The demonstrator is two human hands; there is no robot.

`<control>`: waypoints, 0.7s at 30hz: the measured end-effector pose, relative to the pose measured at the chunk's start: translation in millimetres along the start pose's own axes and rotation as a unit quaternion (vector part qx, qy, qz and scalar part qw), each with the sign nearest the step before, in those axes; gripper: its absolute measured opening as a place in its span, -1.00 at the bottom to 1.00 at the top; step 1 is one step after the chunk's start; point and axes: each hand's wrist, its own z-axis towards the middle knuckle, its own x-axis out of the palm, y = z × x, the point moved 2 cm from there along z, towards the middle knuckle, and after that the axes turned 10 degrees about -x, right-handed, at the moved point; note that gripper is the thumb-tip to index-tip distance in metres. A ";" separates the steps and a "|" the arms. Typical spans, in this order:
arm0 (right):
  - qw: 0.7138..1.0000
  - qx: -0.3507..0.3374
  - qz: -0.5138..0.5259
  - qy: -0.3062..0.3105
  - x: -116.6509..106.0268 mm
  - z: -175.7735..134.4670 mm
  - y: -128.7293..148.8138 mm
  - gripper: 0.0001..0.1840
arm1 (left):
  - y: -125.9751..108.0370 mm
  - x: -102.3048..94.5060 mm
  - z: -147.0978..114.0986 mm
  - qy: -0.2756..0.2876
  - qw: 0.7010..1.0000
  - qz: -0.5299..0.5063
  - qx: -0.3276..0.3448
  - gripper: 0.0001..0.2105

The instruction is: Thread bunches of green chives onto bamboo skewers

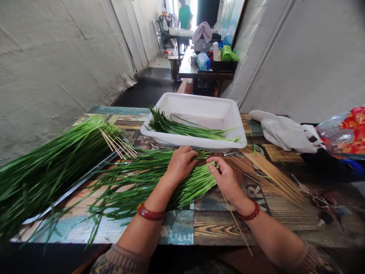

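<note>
A spread of garlic chives (134,171) lies across the table in front of me, its pale cut ends pointing right. My left hand (181,163) rests over the stalks, fingers bent and closed near the ends; whatever sits between the fingertips is mostly hidden. At those cut ends, my right hand (226,177) pinches with thumb and forefinger. A thin bamboo skewer (236,224) runs out below that palm toward the table's front edge. Past my hands stands a white plastic tub (196,143) with more chives (182,129) in it.
A large chive pile (62,156) lies left beside a metal strip (85,179), with short sticks (115,142) on top. Loose skewers (270,173) fan out right, near scissors (316,196), a white cloth (285,131) and a red-filled plastic bag (348,129). A person (184,17) stands far back.
</note>
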 end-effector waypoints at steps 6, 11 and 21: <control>1.000 -0.005 -0.007 -0.002 0.4 1.6 -1.3 -0.75 | -1.2 4.0 1.5 0.009 1.000 0.022 0.001 -0.95; 1.000 -0.007 -0.009 -0.005 0.3 -0.1 -1.9 -0.75 | 0.3 0.5 0.5 -0.044 0.990 -0.131 -0.008 -0.93; 0.998 -0.042 -0.040 -0.013 -3.8 -1.4 11.5 -0.78 | -21.7 -15.5 -5.3 0.003 0.940 -0.335 -0.063 -0.93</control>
